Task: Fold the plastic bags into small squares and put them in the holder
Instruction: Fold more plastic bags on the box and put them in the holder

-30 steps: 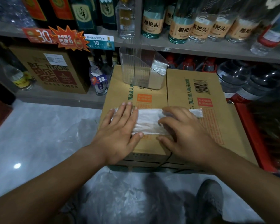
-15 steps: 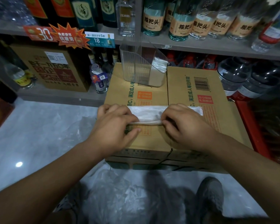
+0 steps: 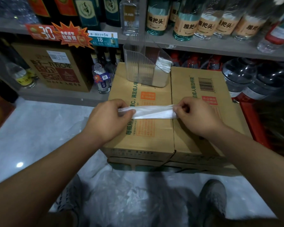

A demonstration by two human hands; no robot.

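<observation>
Your left hand (image 3: 108,119) and right hand (image 3: 197,115) are both curled, knuckles up, each pinching one end of the plastic bag (image 3: 154,112), which is folded into a long, narrow white strip. The left end runs into your fist under the thumb. The right end is nipped between your thumb and fingertips (image 3: 176,109), with the other fingers tucked in. You hold the strip drawn out level between the two hands, over the middle of the cardboard carton (image 3: 195,89) and across its centre seam. Whether its lower edge touches the cardboard cannot be told. Your bare forearms come in from the two lower corners and angle toward each other, wrists about level with the near half of the carton top.

At the carton's far edge, just left of the seam, stands the clear ribbed holder (image 3: 138,66), well apart from your hands. A stack of folded bags (image 3: 163,65) sits upright in its right side.

Loose plastic bags (image 3: 121,194) lie crumpled on the pale floor (image 3: 31,128), against the carton's near side and between your shoes (image 3: 213,197). Beyond the carton runs a shelf (image 3: 203,45) of bottles (image 3: 156,15) with price tags (image 3: 103,39) on its edge.
</observation>
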